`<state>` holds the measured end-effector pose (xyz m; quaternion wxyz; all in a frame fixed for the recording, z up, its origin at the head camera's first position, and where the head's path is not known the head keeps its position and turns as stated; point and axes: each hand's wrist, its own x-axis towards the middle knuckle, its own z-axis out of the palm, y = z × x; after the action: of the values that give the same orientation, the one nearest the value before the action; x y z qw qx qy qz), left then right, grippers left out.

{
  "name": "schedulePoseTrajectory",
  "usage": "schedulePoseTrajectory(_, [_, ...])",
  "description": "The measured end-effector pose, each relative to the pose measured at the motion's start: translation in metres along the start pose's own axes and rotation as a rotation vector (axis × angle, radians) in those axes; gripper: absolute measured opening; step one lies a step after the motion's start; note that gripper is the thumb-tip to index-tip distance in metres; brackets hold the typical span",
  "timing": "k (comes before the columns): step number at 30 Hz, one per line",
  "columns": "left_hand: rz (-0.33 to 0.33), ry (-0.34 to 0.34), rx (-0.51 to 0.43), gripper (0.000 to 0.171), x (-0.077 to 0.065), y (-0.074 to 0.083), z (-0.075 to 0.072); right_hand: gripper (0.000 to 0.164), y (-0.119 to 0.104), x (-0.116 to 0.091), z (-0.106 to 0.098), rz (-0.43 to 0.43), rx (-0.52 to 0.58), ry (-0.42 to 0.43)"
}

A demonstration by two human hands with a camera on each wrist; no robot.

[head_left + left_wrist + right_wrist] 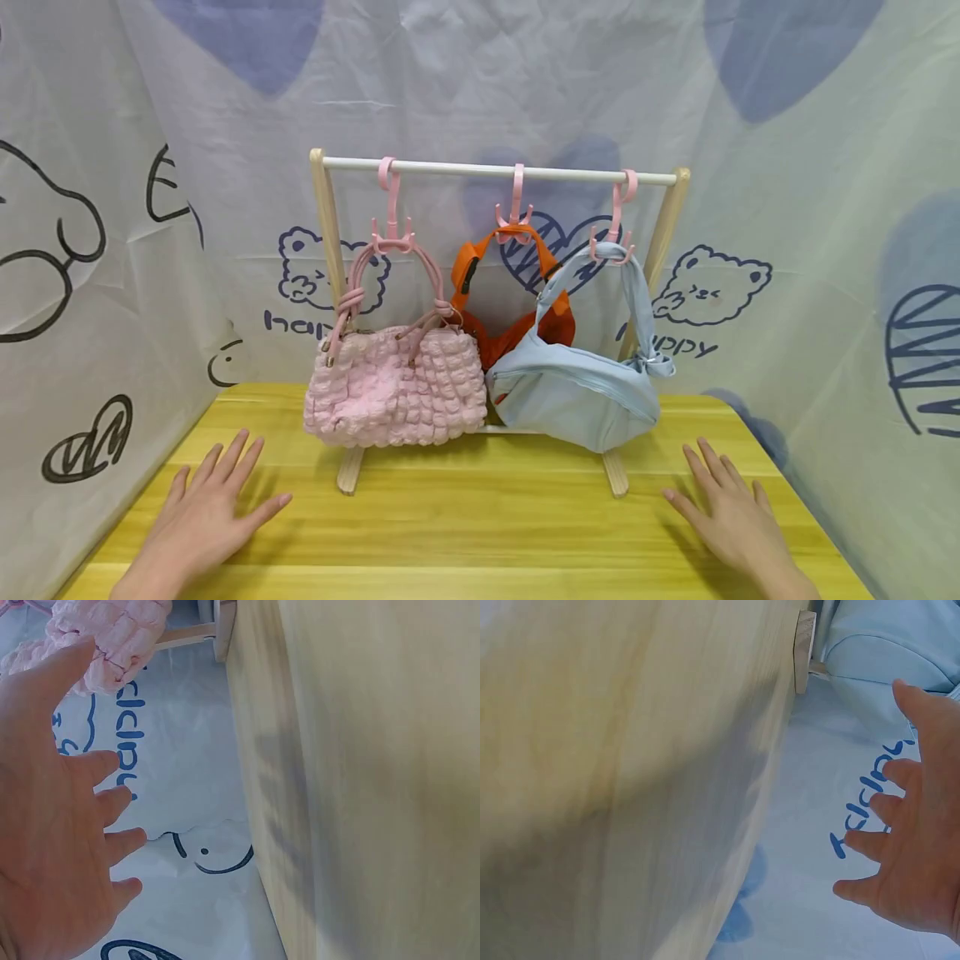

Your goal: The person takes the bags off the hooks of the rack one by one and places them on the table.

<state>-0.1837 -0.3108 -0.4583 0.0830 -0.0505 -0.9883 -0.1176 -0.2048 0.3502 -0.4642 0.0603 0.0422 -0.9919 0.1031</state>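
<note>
My left hand (204,518) is held over the left side of the table with its fingers spread, holding nothing. On the right side my right hand (731,517) is spread the same way, also holding nothing. Nearest the left hand hangs a pink puffy handbag (397,387), its knotted handles on a pink hook (392,208). Nearest the right hand is a light blue shoulder bag (577,387), its strap looped on another pink hook (617,217). Between them an orange bag (555,325) hangs from a middle pink hook (517,200), partly hidden behind the other two.
A small rack with a white bar (450,168) and wooden legs (617,475) stands on the yellow wood-grain table (480,533). Behind and at both sides hangs a white cloth (480,75) printed with bears and hearts.
</note>
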Motion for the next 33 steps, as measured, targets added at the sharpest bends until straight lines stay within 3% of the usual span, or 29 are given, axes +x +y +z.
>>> schedulePoseTrajectory(14, [0.040,0.074,-0.040,0.096,0.001,0.003,-0.005,0.076,-0.011,-0.004,-0.004,-0.060,0.088,0.179])
schedulePoseTrajectory(24, [0.095,0.217,-0.060,0.093,0.003,0.009,-0.006,0.071,-0.017,-0.005,-0.010,-0.071,0.198,0.310])
schedulePoseTrajectory(33, [0.138,0.349,-0.136,0.090,0.005,0.016,-0.016,0.065,-0.025,-0.002,-0.014,-0.092,0.288,0.430])
